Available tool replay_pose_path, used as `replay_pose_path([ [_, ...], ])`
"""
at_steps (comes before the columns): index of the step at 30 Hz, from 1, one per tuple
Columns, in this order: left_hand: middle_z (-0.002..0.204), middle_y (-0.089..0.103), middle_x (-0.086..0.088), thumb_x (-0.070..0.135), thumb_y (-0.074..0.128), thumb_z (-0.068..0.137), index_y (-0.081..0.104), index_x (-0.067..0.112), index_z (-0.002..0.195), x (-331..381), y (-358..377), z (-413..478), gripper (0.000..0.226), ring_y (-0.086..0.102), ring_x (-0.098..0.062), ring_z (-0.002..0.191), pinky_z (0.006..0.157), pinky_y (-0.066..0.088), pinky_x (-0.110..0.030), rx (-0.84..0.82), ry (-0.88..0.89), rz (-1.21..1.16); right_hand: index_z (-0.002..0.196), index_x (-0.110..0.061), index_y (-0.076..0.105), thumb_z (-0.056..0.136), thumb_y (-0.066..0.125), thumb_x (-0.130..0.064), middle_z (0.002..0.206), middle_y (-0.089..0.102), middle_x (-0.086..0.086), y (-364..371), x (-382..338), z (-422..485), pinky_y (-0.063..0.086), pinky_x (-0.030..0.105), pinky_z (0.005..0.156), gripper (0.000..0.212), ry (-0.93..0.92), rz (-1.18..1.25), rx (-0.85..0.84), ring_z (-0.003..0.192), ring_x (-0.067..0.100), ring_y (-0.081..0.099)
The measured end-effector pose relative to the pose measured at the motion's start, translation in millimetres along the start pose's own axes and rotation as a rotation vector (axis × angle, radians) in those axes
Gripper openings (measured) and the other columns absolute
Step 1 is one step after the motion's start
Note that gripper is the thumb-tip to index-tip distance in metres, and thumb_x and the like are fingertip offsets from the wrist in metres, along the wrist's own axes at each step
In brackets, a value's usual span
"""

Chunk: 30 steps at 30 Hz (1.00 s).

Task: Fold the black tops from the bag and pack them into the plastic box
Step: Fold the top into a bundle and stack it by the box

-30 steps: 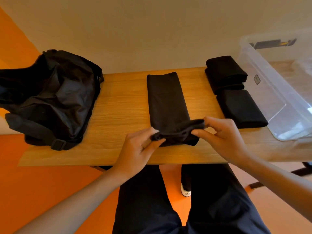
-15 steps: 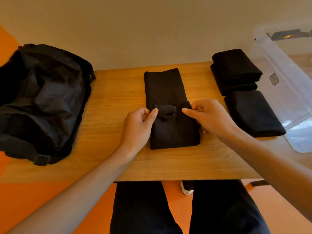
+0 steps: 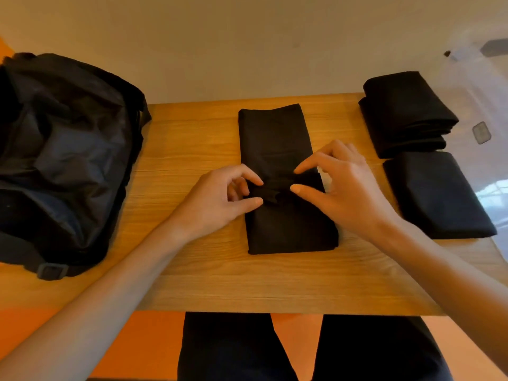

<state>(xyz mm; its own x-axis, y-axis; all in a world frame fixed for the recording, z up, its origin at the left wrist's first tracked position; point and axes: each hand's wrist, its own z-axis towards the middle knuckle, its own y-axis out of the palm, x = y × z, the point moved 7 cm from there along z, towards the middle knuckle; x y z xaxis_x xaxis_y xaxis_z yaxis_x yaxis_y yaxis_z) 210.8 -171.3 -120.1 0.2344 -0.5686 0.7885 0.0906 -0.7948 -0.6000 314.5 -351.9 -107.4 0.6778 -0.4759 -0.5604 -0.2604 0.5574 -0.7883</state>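
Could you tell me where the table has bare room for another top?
Bare wood lies between the bag and the half-folded top, and along the near table edge. The strip between that top and the folded tops is narrow, under the right hand. The right end is crowded: folded tops beside the plastic box.

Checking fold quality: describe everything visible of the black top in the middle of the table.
The black top is a long, narrow strip of soft matte fabric lying flat on the wooden table, running away from the person. Its near end is folded up over itself, doubling that part. The left hand and right hand pinch the bunched folded edge at its middle.
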Motion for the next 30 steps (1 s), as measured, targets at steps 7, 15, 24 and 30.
replay_pose_path([
  [7,0.097,0.055,0.012,0.021,0.074,0.092,0.07,0.023,0.093,4,-1,5,0.005,0.059,-0.008,0.084,0.074,0.05,-0.021,0.007,0.131,0.099,0.099,-0.031,0.073,0.081,0.069,-0.055,0.106,0.056,-0.01,29,-18,1,0.035,0.03,0.09,0.03,-0.205,-0.058,-0.167,0.101,0.011,0.049],
  [15,0.099,0.065,0.012,0.023,0.071,0.095,0.066,0.021,0.109,4,-1,12,0.016,0.06,-0.007,0.079,0.067,0.049,-0.018,-0.033,0.157,0.034,0.09,-0.032,0.067,0.093,0.063,-0.041,0.093,0.056,-0.015,32,-10,5,0.033,0.023,0.084,0.011,-0.054,0.057,-0.1,0.087,0.002,0.048],
  [24,0.096,0.068,0.008,0.022,0.069,0.097,0.071,0.025,0.106,2,-3,26,0.01,0.063,-0.019,0.085,0.076,0.053,-0.032,-0.053,0.121,0.086,0.098,-0.029,0.069,0.092,0.064,-0.04,0.099,0.058,-0.012,31,-12,1,0.037,0.028,0.086,0.014,-0.098,0.048,-0.083,0.092,0.008,0.05],
  [30,0.092,0.066,0.009,0.023,0.071,0.095,0.073,0.023,0.108,5,-4,26,0.013,0.062,-0.01,0.083,0.071,0.05,-0.018,-0.064,0.163,0.169,0.101,-0.027,0.069,0.092,0.062,-0.041,0.1,0.061,-0.011,32,-13,3,0.037,0.027,0.086,0.018,-0.141,0.039,-0.078,0.092,0.008,0.05],
])
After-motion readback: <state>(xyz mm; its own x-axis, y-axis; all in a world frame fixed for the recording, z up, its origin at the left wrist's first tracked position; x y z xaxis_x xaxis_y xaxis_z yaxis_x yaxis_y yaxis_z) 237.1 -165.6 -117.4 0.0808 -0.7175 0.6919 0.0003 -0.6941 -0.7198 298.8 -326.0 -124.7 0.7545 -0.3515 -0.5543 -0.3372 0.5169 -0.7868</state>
